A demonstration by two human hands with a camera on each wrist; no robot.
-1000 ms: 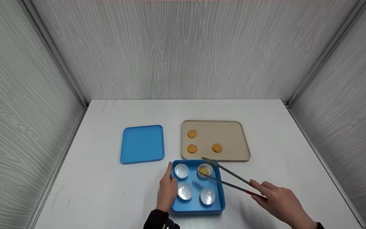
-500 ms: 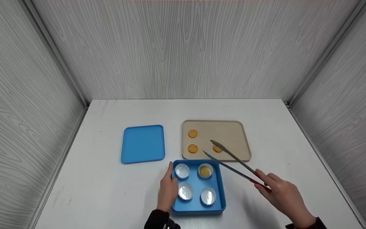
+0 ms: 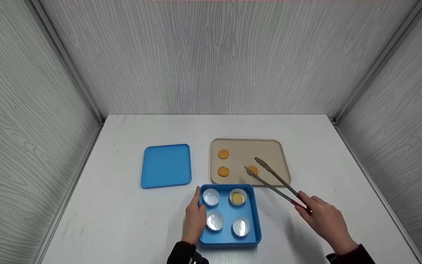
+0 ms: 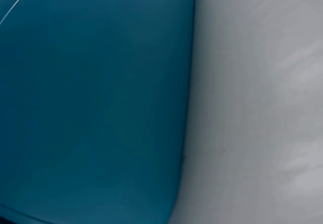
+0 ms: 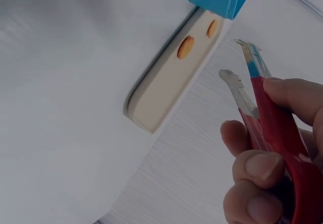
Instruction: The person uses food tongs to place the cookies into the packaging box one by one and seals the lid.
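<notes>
A: Where is the right hand [image 3: 322, 220]?

B: Above the white bench [image 3: 115, 212], to the right of the blue box [image 3: 256, 223]. Its grip is clenched round the red handle of a pair of metal tongs [image 3: 273, 179]. The two tips are spread apart over the beige tray [image 3: 269, 150], one on each side of an orange biscuit [image 3: 253, 170] near the tray's front edge. I cannot tell whether they touch it.

A: And the left hand [image 3: 195, 218]?

B: It rests against the left wall of the blue box, fingers straight along it and the grip released, not closed on anything. The left wrist view shows only a blue surface beside the bench.

A: What is in the box?

B: Four white paper cups in two rows. The far right cup [image 3: 237, 198] holds a biscuit; the other three show only their white liners.

A: Anything else on the tray?

B: Two more biscuits [image 3: 223, 154] at its left side, one behind the other. A blue lid [image 3: 166, 165] lies flat left of the tray, apart from it.

A: Any brand or writing?

B: None readable in any view.
</notes>
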